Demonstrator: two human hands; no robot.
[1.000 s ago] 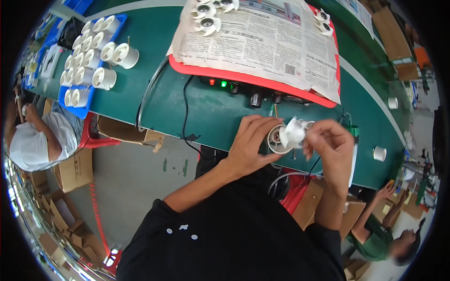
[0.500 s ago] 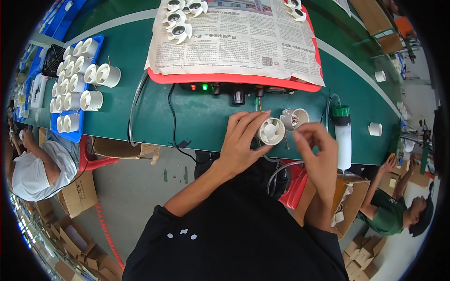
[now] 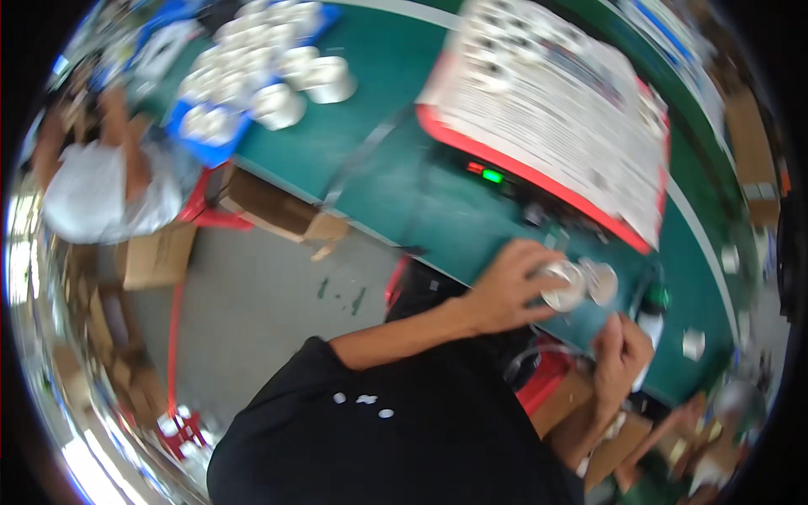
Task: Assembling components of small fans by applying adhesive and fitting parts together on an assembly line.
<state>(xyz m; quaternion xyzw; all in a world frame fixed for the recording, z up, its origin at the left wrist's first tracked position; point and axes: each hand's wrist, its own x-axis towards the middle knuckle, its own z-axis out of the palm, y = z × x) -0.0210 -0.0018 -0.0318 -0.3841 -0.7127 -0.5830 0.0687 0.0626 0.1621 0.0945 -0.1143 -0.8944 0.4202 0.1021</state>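
Observation:
A round white fan housing (image 3: 562, 286) sits at the bench's near edge, and my left hand (image 3: 509, 290) has its fingers wrapped round the left side of it. Just right of it, nearly touching, stands a second white housing (image 3: 600, 282). My right hand (image 3: 621, 347) is lower and to the right, apart from both housings. Its fingers are curled together; blur hides whether anything small is between them. A clear bottle with a green cap (image 3: 656, 298) stands beyond that hand, partly covered by it.
Behind the housings, a red-edged tray covered with newspaper (image 3: 555, 109) carries several white fan wheels, above a box with lit indicators (image 3: 492, 176). Many white housings fill a blue tray (image 3: 206, 151) at left. Other people (image 3: 109, 194) work at both sides. Cardboard boxes (image 3: 273, 202) sit below the bench.
The whole view has swung and tilted, so the bench now slopes down to the right and is blurred. My right hand has drawn back from the second housing; my left keeps its hold.

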